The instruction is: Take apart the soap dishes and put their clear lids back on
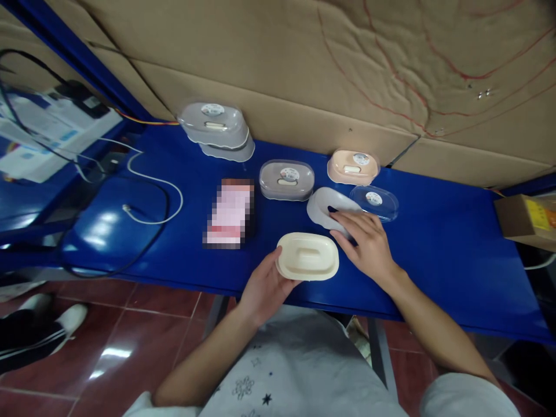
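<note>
My left hand holds a cream oval tray by its left end, near the table's front edge. Just right of it, my right hand has its thumb and fingers at the lower right of a pale grey oval shell with a slot in it. A clear lid with a round label lies behind my right hand. Further back sit a peach box and a grey-mauve box, each under a clear lid.
Grey lidded boxes are stacked at the back left against cardboard. A blurred-out flat object lies left of centre. Cables run over the blue table's left side. A carton stands far right; a person's feet show lower left.
</note>
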A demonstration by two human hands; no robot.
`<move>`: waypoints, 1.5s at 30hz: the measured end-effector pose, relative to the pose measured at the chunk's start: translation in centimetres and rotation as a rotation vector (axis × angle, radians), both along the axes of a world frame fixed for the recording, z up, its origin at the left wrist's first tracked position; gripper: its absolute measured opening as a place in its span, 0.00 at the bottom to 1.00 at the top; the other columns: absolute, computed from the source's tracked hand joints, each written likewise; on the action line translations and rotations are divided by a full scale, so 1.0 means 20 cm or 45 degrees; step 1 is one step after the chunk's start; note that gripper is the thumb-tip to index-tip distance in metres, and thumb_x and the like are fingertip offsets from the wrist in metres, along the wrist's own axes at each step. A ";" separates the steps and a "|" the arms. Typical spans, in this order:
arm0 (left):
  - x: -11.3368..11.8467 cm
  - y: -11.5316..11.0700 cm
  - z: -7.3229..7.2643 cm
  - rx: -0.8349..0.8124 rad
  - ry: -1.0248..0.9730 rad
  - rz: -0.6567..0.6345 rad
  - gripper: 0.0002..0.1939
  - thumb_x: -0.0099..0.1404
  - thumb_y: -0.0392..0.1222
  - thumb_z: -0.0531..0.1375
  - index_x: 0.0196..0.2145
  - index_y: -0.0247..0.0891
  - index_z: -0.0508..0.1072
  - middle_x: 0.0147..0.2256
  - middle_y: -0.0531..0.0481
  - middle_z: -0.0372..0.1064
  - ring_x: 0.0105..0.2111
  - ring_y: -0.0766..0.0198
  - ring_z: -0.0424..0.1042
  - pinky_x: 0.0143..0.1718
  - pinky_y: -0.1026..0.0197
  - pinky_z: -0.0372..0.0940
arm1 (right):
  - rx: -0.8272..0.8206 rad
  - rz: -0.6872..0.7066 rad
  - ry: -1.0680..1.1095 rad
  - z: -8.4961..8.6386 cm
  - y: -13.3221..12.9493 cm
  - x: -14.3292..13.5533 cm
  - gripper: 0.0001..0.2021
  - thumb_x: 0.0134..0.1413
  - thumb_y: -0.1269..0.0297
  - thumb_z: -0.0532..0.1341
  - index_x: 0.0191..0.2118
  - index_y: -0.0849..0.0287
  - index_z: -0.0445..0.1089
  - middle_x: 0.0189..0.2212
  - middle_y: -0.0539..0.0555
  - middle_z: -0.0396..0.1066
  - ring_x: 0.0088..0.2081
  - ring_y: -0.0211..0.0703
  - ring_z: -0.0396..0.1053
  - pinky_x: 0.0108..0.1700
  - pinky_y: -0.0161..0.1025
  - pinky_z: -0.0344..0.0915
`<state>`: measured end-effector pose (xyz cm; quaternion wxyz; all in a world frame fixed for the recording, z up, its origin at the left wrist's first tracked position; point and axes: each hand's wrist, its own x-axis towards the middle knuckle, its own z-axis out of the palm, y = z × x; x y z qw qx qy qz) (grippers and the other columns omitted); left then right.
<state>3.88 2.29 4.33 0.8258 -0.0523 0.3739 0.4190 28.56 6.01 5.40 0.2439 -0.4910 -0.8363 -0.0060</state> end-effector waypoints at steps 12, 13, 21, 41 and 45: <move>0.05 0.04 -0.04 0.225 -0.053 0.061 0.22 0.77 0.52 0.61 0.61 0.38 0.77 0.52 0.44 0.81 0.51 0.55 0.79 0.53 0.53 0.74 | -0.067 0.468 -0.074 0.03 -0.10 -0.11 0.23 0.74 0.64 0.62 0.70 0.50 0.67 0.62 0.52 0.77 0.60 0.49 0.74 0.62 0.51 0.66; 0.05 0.04 -0.05 0.231 -0.040 0.069 0.23 0.77 0.51 0.62 0.62 0.38 0.76 0.52 0.44 0.81 0.52 0.55 0.79 0.54 0.54 0.74 | -0.078 0.471 -0.082 0.02 -0.09 -0.11 0.23 0.74 0.64 0.62 0.70 0.50 0.67 0.63 0.53 0.77 0.60 0.49 0.74 0.62 0.50 0.67; 0.05 0.01 -0.06 0.257 0.030 0.090 0.25 0.76 0.53 0.64 0.65 0.41 0.75 0.55 0.45 0.81 0.58 0.52 0.77 0.56 0.54 0.74 | -0.038 0.446 0.004 0.05 -0.02 0.01 0.23 0.77 0.57 0.57 0.71 0.52 0.65 0.63 0.58 0.76 0.62 0.52 0.73 0.62 0.52 0.70; 0.07 0.02 -0.08 0.230 0.061 -0.027 0.25 0.73 0.52 0.68 0.61 0.38 0.78 0.60 0.42 0.78 0.66 0.46 0.71 0.65 0.46 0.70 | -0.539 0.162 0.448 0.07 0.10 0.20 0.27 0.72 0.47 0.61 0.71 0.46 0.66 0.63 0.59 0.74 0.61 0.54 0.75 0.62 0.55 0.73; 0.07 0.02 -0.07 0.287 0.049 -0.060 0.26 0.74 0.56 0.65 0.62 0.36 0.77 0.59 0.40 0.78 0.63 0.46 0.74 0.64 0.47 0.71 | -0.484 0.316 0.270 0.07 -0.02 0.02 0.32 0.70 0.48 0.65 0.74 0.45 0.62 0.69 0.59 0.68 0.67 0.59 0.67 0.67 0.61 0.67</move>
